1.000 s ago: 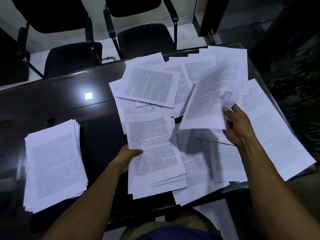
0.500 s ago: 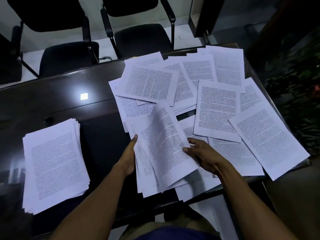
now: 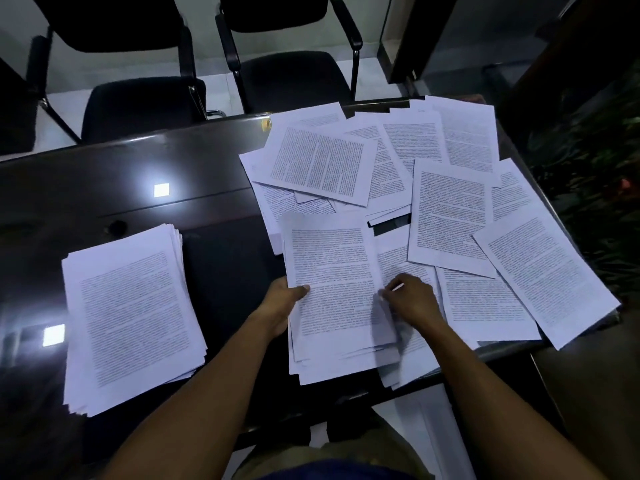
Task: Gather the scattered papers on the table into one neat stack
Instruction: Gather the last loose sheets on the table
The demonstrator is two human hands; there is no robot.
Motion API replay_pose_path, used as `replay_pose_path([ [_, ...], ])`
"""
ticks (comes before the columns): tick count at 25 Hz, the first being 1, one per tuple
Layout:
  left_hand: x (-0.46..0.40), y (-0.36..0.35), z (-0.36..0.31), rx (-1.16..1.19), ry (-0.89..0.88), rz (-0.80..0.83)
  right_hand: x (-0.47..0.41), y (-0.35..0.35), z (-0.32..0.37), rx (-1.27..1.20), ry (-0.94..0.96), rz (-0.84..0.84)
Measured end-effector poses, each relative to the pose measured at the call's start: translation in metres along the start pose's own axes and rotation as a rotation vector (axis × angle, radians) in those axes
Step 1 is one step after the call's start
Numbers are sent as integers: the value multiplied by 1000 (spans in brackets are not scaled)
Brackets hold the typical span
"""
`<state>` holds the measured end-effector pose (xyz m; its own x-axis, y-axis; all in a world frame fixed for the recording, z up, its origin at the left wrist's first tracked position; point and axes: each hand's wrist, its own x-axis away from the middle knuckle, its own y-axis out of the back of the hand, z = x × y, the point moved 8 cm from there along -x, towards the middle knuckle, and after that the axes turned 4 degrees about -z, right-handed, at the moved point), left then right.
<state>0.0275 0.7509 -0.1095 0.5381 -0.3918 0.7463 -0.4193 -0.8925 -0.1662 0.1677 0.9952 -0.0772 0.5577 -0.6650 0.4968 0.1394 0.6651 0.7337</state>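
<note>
A small pile of printed sheets [image 3: 337, 282] lies in front of me near the table's front edge. My left hand [image 3: 282, 301] grips its left edge, thumb on top of the page. My right hand [image 3: 410, 299] rests at the pile's right edge, fingers curled and pinching the top sheet's edge. Several loose printed sheets [image 3: 450, 209] lie scattered and overlapping over the right half of the dark table [image 3: 121, 181]. A thick, roughly squared stack of papers [image 3: 128, 317] sits at the left.
Two black chairs [image 3: 294, 77] stand behind the far edge of the table. The rightmost sheets [image 3: 543, 278] hang over the table's right edge. A plant [image 3: 595, 140] is in the dark at the right. A ceiling light glares on the tabletop.
My right hand carried a sheet from the far right pile onto the pile in front of me and laid it flat. My left hand shifted to gripping the pile's left edge.
</note>
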Motion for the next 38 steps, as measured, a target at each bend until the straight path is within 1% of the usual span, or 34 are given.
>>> replay_pose_path([
  [2, 3, 12, -12, 2, -58, 17, -7, 14, 9, -64, -21, -84],
  [3, 5, 19, -19, 12, -78, 23, -13, 20, 17, -127, -18, -97],
  [6, 14, 38, -42, 104, -105, 32, -36, 29, 52, -389, -3, -47],
  [8, 15, 47, -54, 196, -123, 8, -61, 34, 78, -413, 40, -26],
  [12, 0, 67, -55, 388, -115, -141, -126, 45, 133, -279, 168, -18],
  [14, -13, 71, -52, 472, -101, -225, -165, 52, 167, -176, 278, -24],
  [17, -29, 66, -58, 550, -80, -307, -222, 59, 208, 3, 417, -51],
  [20, -50, 60, -76, 556, -78, -393, -269, 55, 244, 156, 517, -59],
  [23, -72, 52, -99, 571, -92, -434, -301, 42, 254, 326, 537, -15],
  [26, -90, 49, -110, 517, -84, -505, -308, 34, 253, 537, 546, -26],
  [28, -98, 53, -109, 438, -78, -597, -302, 32, 254, 568, 536, -20],
  [29, -100, 57, -108, 365, -85, -654, -298, 29, 251, 528, 521, 17],
  [31, -104, 64, -112, 181, -119, -757, -290, 22, 238, 349, 490, 97],
  [32, -105, 67, -115, 122, -143, -792, -286, 18, 231, 251, 498, 122],
  [34, -107, 67, -127, 61, -188, -835, -275, 7, 217, 133, 503, 172],
  [35, -109, 64, -135, 42, -203, -829, -269, 1, 210, 89, 497, 202],
  [38, -122, 45, -158, 51, -203, -702, -249, -16, 190, -72, 428, 341],
])
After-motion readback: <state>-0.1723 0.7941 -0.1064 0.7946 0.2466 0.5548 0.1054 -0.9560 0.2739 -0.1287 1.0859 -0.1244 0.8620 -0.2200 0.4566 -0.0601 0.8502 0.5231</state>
